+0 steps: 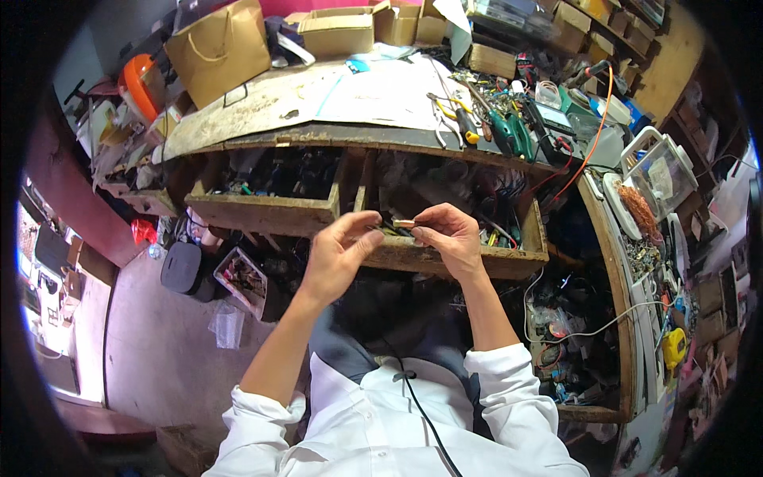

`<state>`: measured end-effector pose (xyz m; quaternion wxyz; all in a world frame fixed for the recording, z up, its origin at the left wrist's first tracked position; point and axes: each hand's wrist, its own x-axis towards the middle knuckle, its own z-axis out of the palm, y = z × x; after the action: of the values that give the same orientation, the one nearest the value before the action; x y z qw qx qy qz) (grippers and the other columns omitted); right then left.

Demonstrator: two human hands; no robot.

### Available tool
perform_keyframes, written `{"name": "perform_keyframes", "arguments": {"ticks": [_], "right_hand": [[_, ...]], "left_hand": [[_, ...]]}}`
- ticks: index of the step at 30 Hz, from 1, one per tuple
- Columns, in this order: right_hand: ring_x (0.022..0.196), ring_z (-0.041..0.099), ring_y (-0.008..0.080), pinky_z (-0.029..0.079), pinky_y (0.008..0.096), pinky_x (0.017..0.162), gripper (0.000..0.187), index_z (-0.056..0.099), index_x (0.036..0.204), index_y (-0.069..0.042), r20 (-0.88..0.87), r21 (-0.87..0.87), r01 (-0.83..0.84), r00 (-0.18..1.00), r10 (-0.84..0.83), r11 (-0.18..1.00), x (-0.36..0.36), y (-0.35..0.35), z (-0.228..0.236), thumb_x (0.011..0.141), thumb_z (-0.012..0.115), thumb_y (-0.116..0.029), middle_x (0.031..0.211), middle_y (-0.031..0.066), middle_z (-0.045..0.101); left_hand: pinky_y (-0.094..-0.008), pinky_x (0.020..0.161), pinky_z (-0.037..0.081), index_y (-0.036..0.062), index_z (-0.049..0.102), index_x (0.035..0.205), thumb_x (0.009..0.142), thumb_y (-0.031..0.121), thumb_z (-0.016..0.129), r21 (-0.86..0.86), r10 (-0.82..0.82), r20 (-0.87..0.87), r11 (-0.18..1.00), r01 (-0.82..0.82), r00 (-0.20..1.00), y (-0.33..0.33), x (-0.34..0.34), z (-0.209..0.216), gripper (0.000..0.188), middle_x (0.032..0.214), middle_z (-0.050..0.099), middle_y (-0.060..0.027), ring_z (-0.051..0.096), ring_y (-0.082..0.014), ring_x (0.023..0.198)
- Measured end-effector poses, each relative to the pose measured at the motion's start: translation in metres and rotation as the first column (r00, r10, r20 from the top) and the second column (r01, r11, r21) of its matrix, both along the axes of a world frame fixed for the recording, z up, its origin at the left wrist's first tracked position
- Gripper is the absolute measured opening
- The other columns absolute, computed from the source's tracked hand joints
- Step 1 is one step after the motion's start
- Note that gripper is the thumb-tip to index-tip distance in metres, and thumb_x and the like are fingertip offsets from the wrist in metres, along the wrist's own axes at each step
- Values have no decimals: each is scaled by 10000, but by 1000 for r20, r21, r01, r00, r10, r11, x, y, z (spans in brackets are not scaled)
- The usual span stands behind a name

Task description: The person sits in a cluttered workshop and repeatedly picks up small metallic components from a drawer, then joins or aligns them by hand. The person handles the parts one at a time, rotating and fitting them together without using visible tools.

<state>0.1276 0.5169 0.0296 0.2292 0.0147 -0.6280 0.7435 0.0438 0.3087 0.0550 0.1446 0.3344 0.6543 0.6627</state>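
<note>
My right hand (451,236) pinches a small, slim copper-coloured piece (404,223) between thumb and fingers; its exact kind is too small to make out. Just left of it, my left hand (340,248) curves toward the piece, thumb and forefinger apart, with nothing visible between them. Both hands are over the front edge of a pulled-out wooden drawer (445,258). Inside that drawer lie wires, plastic bags and jumbled small parts, partly hidden by my hands.
A second open drawer (262,215) stands to the left. On the workbench (278,119) lie pliers (466,123), green-handled tools (509,133) and a meter (553,118). Cardboard boxes (337,32) line the back. At right are a clear plastic box (661,171), copper wire (638,211) and a yellow tape measure (675,347).
</note>
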Motion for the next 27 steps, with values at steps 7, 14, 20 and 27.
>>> {"name": "perform_keyframes", "arguments": {"ticks": [7,14,20,27], "right_hand": [[812,678,120,560,234,718,209,629,1011,18,5,-50,-152,988,153,987,24,-64,-7,833,737,33,946,85,696],[791,684,126,563,233,691,241,628,1059,14,78,-73,-191,977,197,979,32,-91,-10,843,734,21,955,93,698],[741,683,139,576,251,669,156,680,1003,40,103,-121,-148,982,160,982,32,-100,-17,853,720,25,893,112,711],[695,680,152,577,260,644,109,678,962,47,85,-181,-54,994,71,982,38,-110,-14,859,709,28,850,130,713]], "left_hand": [[-262,774,559,-48,654,1128,942,80,655,111,-29,187,994,8,982,-38,32,-15,226,982,723,-108,688,-140,857],[-256,782,569,-51,659,1087,924,57,672,131,40,247,989,-74,968,-72,38,-17,196,961,727,-116,699,-149,843],[-263,827,568,-43,652,1095,912,48,685,171,26,266,983,-73,964,-72,46,-23,207,990,723,-124,695,-149,894],[-315,802,597,-17,648,1076,901,43,687,278,-20,413,955,-106,910,-69,48,-37,189,985,717,-142,704,-189,880]]}}
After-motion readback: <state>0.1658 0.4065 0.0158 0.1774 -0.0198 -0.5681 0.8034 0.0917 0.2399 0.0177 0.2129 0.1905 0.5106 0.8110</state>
